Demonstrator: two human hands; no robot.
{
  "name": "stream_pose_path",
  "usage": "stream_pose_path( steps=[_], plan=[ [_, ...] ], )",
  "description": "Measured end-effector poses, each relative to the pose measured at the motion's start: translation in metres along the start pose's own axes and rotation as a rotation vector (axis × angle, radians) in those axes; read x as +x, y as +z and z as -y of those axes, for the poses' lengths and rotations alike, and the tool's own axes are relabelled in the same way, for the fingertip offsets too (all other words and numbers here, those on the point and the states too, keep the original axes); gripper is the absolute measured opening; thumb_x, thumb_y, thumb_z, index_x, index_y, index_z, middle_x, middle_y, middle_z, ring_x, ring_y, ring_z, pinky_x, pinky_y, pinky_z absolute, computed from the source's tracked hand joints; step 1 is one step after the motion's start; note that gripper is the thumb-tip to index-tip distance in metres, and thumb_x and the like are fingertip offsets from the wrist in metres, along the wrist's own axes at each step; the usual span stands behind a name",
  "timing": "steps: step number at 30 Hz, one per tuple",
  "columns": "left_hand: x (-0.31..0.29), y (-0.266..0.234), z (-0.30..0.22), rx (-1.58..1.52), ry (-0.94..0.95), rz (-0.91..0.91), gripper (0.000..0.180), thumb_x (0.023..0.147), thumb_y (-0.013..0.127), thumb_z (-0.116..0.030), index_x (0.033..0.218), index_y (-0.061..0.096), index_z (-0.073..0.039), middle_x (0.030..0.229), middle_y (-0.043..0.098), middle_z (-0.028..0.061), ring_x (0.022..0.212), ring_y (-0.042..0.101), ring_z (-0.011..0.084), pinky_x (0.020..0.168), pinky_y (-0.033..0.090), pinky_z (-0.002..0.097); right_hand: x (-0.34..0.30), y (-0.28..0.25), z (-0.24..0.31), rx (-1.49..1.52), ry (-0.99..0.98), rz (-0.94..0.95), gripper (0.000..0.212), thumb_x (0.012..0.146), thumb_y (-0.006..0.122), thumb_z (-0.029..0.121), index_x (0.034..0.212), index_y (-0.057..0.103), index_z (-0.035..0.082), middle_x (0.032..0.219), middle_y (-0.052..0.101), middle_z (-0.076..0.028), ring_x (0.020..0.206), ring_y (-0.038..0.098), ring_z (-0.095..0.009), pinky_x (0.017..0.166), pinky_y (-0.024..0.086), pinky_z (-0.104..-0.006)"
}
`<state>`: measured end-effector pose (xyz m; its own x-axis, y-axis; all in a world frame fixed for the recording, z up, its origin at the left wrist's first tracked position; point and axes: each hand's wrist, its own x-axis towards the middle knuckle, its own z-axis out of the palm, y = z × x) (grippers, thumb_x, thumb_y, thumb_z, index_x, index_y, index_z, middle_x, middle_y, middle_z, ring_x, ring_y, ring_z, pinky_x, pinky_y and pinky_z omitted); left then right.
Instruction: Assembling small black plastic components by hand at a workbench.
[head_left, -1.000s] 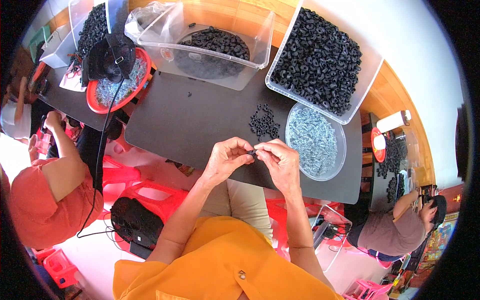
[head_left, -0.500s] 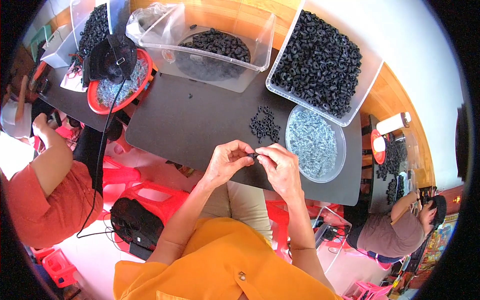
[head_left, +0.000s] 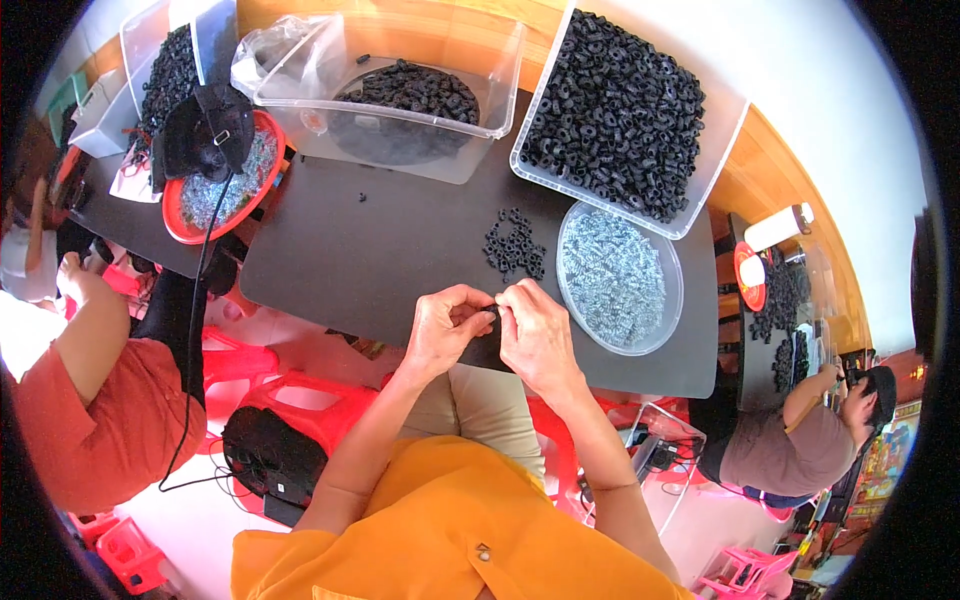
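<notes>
Left hand: left hand (head_left: 447, 328), fingertips pinching a small black ring (head_left: 491, 309).
Right hand: right hand (head_left: 534, 334), fingertips meeting the same ring.
Surface: black table (head_left: 400, 250).
Loose pile: black rings (head_left: 514, 244), just beyond the hands.
Round dish: clear dish of silvery metal parts (head_left: 616, 277), right of the pile.
Far bins: clear bin of black rings (head_left: 620, 108); second clear bin (head_left: 400, 90).

Bare table (head_left: 400, 250) left; ring pile (head_left: 514, 245) blocks ahead.

We see a matte black bench (head_left: 400, 250) carrying black rings (head_left: 514, 244) in a small heap, and at two o'clock from it a clear round dish (head_left: 672, 262) of silvery-white screws. At ten o'clock sits a red bowl (head_left: 180, 232). Our shirt (head_left: 440, 530) is plain orange.
</notes>
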<state>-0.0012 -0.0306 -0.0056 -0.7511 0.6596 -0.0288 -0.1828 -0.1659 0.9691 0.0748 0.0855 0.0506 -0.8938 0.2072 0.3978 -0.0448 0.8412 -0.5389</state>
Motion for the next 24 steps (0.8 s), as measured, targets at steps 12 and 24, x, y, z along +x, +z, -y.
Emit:
stream_pose_path(
  steps=[12, 24],
  plan=[
    [0.002, 0.009, -0.008, 0.299, 0.077, -0.107, 0.012, 0.079, 0.065, -0.001, 0.09, 0.063, 0.003, 0.074, 0.063, 0.0038, 0.052, 0.052, 0.0044, 0.042, 0.04, 0.0197, -0.004, 0.005, -0.007, -0.062, -0.066, 0.001, 0.02, 0.074, 0.056, -0.004, 0.093, 0.051, 0.0, 0.085, 0.048, -0.015, 0.079, 0.055, -0.033, 0.065, 0.048, -0.0406],
    [0.009, 0.013, -0.007, 0.093, 0.077, -0.154, 0.011, 0.077, 0.066, 0.001, 0.087, 0.065, 0.004, 0.072, 0.063, 0.0014, 0.061, 0.053, 0.0035, 0.056, 0.044, 0.0196, -0.006, 0.02, -0.006, -0.224, -0.099, -0.218, 0.04, 0.064, 0.066, -0.005, 0.103, 0.056, -0.001, 0.095, 0.056, -0.012, 0.082, 0.06, -0.028, 0.064, 0.052, -0.0337]
  ],
)
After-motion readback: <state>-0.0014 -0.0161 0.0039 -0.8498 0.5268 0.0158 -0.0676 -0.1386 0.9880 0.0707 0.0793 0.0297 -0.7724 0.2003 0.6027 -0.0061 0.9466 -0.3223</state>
